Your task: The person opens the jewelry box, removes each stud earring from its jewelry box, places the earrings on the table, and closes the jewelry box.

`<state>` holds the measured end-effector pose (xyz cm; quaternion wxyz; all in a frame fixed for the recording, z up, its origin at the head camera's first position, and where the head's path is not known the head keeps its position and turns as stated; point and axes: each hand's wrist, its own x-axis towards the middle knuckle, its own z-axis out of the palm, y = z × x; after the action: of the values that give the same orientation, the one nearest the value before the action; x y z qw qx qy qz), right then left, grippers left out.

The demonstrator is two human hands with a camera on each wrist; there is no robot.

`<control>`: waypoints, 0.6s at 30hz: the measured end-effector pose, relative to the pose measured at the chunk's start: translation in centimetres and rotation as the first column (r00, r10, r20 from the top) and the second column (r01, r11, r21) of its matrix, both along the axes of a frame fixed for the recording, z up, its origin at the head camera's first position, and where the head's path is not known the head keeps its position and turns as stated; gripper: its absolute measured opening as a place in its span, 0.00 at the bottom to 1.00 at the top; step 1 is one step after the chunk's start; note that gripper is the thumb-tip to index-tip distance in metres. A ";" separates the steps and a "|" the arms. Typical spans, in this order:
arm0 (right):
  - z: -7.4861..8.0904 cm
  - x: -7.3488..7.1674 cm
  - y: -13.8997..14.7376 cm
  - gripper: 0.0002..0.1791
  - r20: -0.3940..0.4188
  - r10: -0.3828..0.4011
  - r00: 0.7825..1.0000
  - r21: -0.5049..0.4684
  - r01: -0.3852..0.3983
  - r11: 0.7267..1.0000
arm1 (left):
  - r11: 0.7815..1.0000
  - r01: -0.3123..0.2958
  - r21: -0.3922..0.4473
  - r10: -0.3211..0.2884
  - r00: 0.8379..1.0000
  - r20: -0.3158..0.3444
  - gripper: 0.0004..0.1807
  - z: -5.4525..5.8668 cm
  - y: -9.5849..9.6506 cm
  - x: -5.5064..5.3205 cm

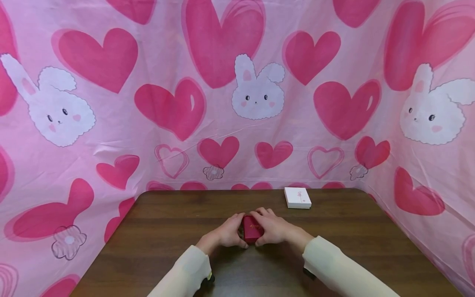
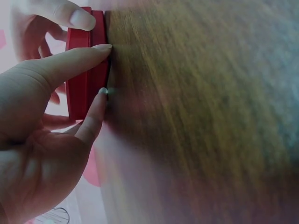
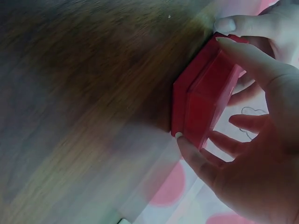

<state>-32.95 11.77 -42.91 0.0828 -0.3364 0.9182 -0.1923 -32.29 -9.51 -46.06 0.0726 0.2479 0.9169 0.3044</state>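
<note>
A small red box [image 1: 253, 229] with gold script on its lid sits on the brown wooden table, between both hands. From the left side, the left hand [image 1: 231, 232] grips it, thumb at the near edge and fingers around the side and far corner. Mirroring it, the right hand [image 1: 273, 228] holds the right side, thumb near the front corner and fingers across the far edge. In the left wrist view a seam runs along the red box [image 2: 79, 100] between lid and base. The right wrist view shows the red box [image 3: 201, 109] with its lid on.
A white square box [image 1: 298, 198] with pink print lies at the back of the table [image 1: 167, 231], right of centre. Pink cloth [image 1: 222, 123] with hearts and rabbit faces hangs behind and along both sides of the table.
</note>
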 end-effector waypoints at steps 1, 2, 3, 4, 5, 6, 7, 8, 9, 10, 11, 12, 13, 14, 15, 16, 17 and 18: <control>0.0 0.0 -0.2 0.52 0.002 0.000 1.000 0.008 0.000 1.000 | 1.000 0.002 0.002 -0.002 1.000 0.000 0.52 0.0 0.0 0.0; -0.1 0.0 -0.4 0.51 0.000 -0.002 1.000 0.016 0.002 1.000 | 1.000 0.007 0.010 -0.007 1.000 0.005 0.51 0.0 -0.1 0.0; -0.1 0.0 -0.5 0.51 0.000 -0.004 1.000 0.023 0.004 1.000 | 1.000 0.012 0.017 -0.012 1.000 0.007 0.50 0.0 -0.1 0.0; -0.1 0.0 -0.7 0.51 -0.001 -0.007 1.000 0.030 0.007 1.000 | 1.000 0.016 0.023 -0.017 1.000 0.010 0.50 0.0 -0.2 0.0; -0.1 0.0 -0.9 0.51 -0.001 -0.012 1.000 0.037 0.012 0.999 | 0.999 0.021 0.029 -0.021 1.000 0.015 0.49 0.0 -0.2 0.0; -0.1 0.1 -1.0 0.50 -0.002 -0.014 1.000 0.043 0.015 0.999 | 0.999 0.025 0.039 -0.026 0.999 0.024 0.48 0.1 -0.2 0.0; 0.0 0.1 -1.1 0.50 -0.002 -0.018 1.000 0.049 0.018 0.999 | 0.999 0.029 0.044 -0.030 0.999 0.023 0.47 0.1 -0.2 0.1; 0.0 0.1 -1.2 0.50 -0.003 -0.022 1.000 0.056 0.022 0.998 | 0.998 0.031 0.047 -0.033 0.999 0.025 0.47 0.1 -0.2 0.0; 0.0 0.1 -1.4 0.50 -0.002 -0.025 1.000 0.063 0.026 0.998 | 0.998 0.037 0.052 -0.038 0.999 0.020 0.46 0.1 -0.2 0.0; 0.0 0.1 -1.5 0.50 -0.005 -0.028 1.000 0.071 0.028 0.997 | 0.998 0.037 0.053 -0.039 0.999 0.021 0.46 0.1 -0.2 0.0; 0.0 0.1 -1.6 0.50 -0.010 -0.029 1.000 0.081 0.030 0.996 | 0.998 0.039 0.054 -0.040 0.999 0.021 0.46 0.1 -0.2 0.0; 0.0 0.0 -1.7 0.50 -0.014 -0.032 0.999 0.088 0.033 0.996 | 0.998 0.040 0.057 -0.041 0.999 0.023 0.46 0.1 -0.3 0.0; -0.1 -0.1 -1.8 0.49 -0.016 -0.035 0.999 0.093 0.036 0.995 | 0.998 0.040 0.057 -0.041 0.999 0.025 0.46 0.1 -0.2 -0.1; -0.2 -0.1 -1.8 0.49 -0.020 -0.038 0.999 0.100 0.039 0.994 | 0.997 0.040 0.059 -0.041 0.999 0.028 0.46 0.2 -0.2 -0.1; -0.2 -0.2 -1.9 0.49 -0.023 -0.042 0.999 0.107 0.044 0.993 | 0.997 0.039 0.059 -0.041 0.999 0.031 0.46 0.2 -0.2 -0.1; -0.3 -0.3 -1.9 0.49 -0.024 -0.047 0.999 0.113 0.049 0.992 | 0.998 0.037 0.057 -0.039 0.999 0.036 0.46 0.2 -0.2 -0.1; -0.3 -0.4 -2.0 0.49 -0.021 -0.051 0.998 0.115 0.053 0.992 | 0.998 0.037 0.056 -0.039 0.999 0.038 0.46 0.2 -0.2 -0.1; -0.3 -0.4 -2.0 0.49 -0.019 -0.054 0.998 0.116 0.056 0.992 | 0.998 0.036 0.054 -0.038 0.998 0.040 0.47 0.2 -0.2 -0.1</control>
<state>-33.39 9.79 -43.23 0.0898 -0.3071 0.9373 -0.1381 -32.37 -9.73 -45.83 0.0906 0.2604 0.9020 0.3322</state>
